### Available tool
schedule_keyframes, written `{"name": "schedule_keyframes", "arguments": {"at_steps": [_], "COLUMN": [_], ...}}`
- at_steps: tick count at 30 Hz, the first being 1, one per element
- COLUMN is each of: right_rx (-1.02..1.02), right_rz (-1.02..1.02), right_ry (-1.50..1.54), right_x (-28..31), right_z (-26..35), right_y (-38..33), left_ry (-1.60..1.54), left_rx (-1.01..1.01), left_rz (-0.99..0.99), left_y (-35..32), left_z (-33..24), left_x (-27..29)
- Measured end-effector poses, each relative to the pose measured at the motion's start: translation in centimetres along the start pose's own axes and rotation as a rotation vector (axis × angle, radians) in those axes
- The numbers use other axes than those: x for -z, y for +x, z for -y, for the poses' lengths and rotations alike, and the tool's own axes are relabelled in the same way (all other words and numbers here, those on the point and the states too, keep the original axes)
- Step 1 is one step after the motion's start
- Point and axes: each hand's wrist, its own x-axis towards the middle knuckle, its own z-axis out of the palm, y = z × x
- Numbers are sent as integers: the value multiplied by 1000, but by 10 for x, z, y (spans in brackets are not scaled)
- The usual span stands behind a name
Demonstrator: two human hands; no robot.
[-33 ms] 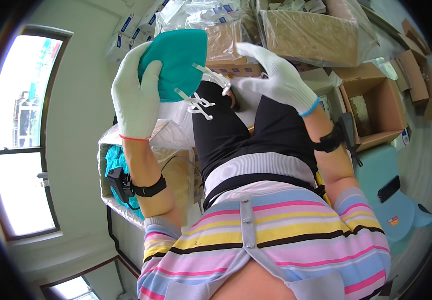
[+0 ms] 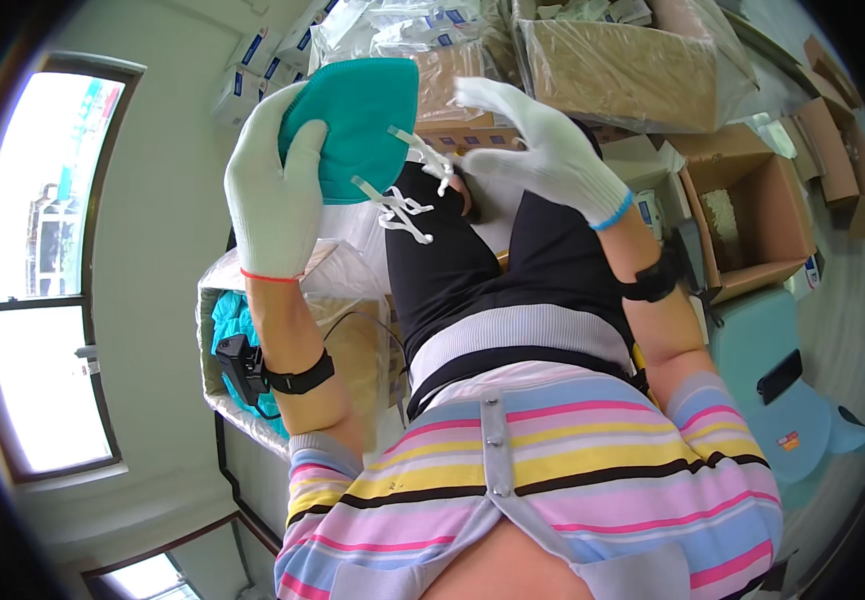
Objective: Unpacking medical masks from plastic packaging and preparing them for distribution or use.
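Note:
My left hand (image 2: 275,195), in a white knit glove with a red cuff edge, pinches a teal face mask (image 2: 373,120) between thumb and fingers. The mask is held up flat, pointed at its top right. From its right edge hang white elastic straps (image 2: 408,208), loosely curled. To the right of the mask, apart from it, is my right hand (image 2: 548,150) in a white glove with a blue cuff edge. Its fingers are stretched out, thumb apart, with nothing in them. Whether more than one mask is in the left hand I cannot tell.
At my left stands a plastic-lined bin (image 2: 215,385) with teal masks (image 2: 238,320) in it. Ahead are plastic-covered cartons (image 2: 618,75) and white boxes (image 2: 238,95). An open cardboard box (image 2: 753,200) stands at the right, near a light-blue stool (image 2: 753,335) bearing a dark phone (image 2: 780,376).
My right hand has shifted a little to the left, closer to the mask and its straps. The left hand and the mask have barely moved.

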Motion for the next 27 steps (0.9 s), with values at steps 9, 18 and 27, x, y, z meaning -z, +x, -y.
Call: {"name": "schedule_keyframes", "arguments": {"at_steps": [9, 18, 27], "right_rx": [-163, -487, -736], "right_rz": [362, 418, 501], "right_ry": [727, 832, 787], "right_x": [-11, 60, -5], "right_z": [-4, -32, -25], "right_y": [-1, -45, -36], "left_ry": [-23, -574, -455], "left_rx": [33, 395, 713], "left_rz": [-166, -171, -159], "left_y": [1, -38, -133], "left_z": [-2, 33, 155], "left_x": [7, -24, -76]}}
